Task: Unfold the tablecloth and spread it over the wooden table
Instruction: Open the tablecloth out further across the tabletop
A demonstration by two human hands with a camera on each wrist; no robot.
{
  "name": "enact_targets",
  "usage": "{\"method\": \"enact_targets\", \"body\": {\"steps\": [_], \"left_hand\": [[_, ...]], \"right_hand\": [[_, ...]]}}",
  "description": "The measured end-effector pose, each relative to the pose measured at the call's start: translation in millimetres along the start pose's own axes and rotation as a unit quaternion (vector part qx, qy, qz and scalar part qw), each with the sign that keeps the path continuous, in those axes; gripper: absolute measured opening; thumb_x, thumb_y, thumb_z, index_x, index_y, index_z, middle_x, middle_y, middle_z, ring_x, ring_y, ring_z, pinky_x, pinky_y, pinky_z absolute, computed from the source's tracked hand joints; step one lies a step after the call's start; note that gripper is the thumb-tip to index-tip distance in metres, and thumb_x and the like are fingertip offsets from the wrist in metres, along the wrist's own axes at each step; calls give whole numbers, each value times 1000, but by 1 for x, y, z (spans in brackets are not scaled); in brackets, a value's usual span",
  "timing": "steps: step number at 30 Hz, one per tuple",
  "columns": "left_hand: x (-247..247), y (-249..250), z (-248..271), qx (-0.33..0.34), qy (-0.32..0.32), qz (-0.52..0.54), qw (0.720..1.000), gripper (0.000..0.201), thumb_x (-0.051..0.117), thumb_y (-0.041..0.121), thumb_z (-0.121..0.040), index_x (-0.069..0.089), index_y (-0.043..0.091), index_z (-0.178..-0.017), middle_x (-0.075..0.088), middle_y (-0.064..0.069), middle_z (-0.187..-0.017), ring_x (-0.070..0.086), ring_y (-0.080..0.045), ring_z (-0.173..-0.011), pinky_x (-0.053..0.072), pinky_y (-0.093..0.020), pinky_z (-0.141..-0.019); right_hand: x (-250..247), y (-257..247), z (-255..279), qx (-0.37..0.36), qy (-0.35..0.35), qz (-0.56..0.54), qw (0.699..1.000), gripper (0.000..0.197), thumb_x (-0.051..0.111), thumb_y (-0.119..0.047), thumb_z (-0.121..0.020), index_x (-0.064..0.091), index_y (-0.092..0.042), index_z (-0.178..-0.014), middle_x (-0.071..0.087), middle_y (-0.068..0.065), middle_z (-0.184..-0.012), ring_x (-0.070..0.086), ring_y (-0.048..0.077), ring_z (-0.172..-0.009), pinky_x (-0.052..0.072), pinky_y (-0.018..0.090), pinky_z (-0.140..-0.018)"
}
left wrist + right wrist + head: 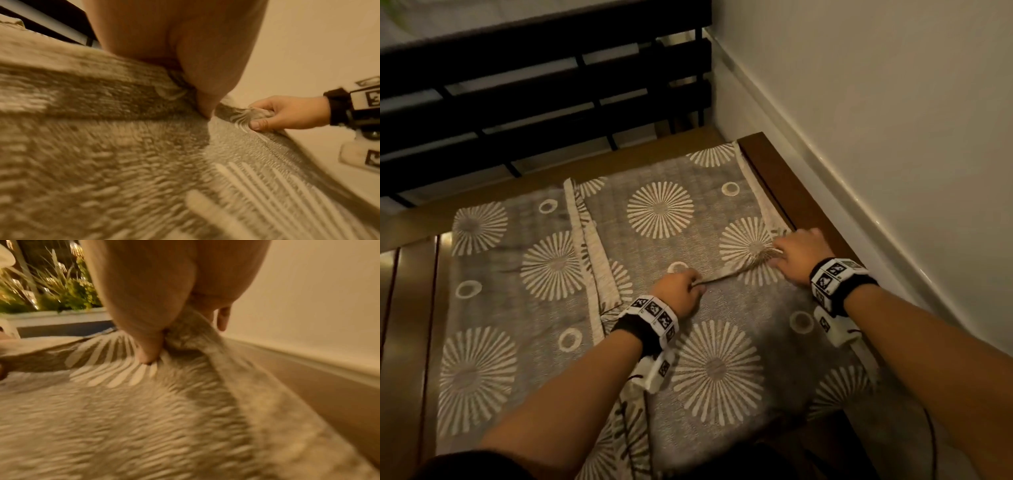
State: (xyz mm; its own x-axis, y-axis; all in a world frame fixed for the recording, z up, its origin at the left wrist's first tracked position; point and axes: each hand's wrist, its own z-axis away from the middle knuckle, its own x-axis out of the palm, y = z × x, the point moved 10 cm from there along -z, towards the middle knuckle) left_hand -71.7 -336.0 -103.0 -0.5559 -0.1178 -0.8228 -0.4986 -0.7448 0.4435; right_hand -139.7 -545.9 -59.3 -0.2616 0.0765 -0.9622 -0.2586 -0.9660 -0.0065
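A grey tablecloth (654, 246) with cream sunburst and ring patterns lies partly unfolded on the wooden table (414, 308). A folded flap with a cream hem (585, 246) runs down its middle left. My left hand (681, 286) pinches a raised ridge of cloth near the centre. My right hand (796, 248) grips the same ridge further right, close to the table's right edge (767, 171). In the left wrist view the right hand (287, 113) holds bunched cloth (244, 115) between thumb and fingers. In the right wrist view my thumb (144, 344) presses a gathered fold (189, 334).
A black slatted railing (551, 85) stands behind the table. A pale wall (893, 102) with a skirting ledge runs along the right side. Bare wooden slats show at the left. Plants (51, 288) appear beyond the railing.
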Motion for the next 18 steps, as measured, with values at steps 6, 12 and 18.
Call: {"method": "enact_targets", "body": {"steps": [6, 12, 18], "left_hand": [[-20, -16, 12, -20, 93, -70, 993, 58, 64, 39, -79, 42, 20, -129, 48, -8, -131, 44, -30, -120, 40, -45, -100], [-44, -83, 55, -125, 116, -44, 984, 50, 60, 41, -80, 49, 20, -124, 48, -8, -129, 45, -30, -117, 42, -44, -97], [-29, -131, 133, -180, 116, 53, 975, 64, 60, 61, -72, 46, 20, -119, 46, -6, -116, 50, -29, -106, 47, -39, -87]], "right_hand": [[11, 12, -2, 92, 28, 83, 992, 73, 63, -23, -71, 34, -20, -138, 42, 14, -131, 42, 33, -118, 29, 50, -103], [5, -93, -36, -65, 11, 27, 997, 50, 57, -18, -79, 47, -21, -127, 45, 8, -132, 39, 29, -124, 26, 46, -104], [16, -233, -77, -171, -53, -109, 978, 35, 53, -18, -85, 60, -16, -119, 55, 12, -121, 51, 33, -114, 40, 39, -97]]}}
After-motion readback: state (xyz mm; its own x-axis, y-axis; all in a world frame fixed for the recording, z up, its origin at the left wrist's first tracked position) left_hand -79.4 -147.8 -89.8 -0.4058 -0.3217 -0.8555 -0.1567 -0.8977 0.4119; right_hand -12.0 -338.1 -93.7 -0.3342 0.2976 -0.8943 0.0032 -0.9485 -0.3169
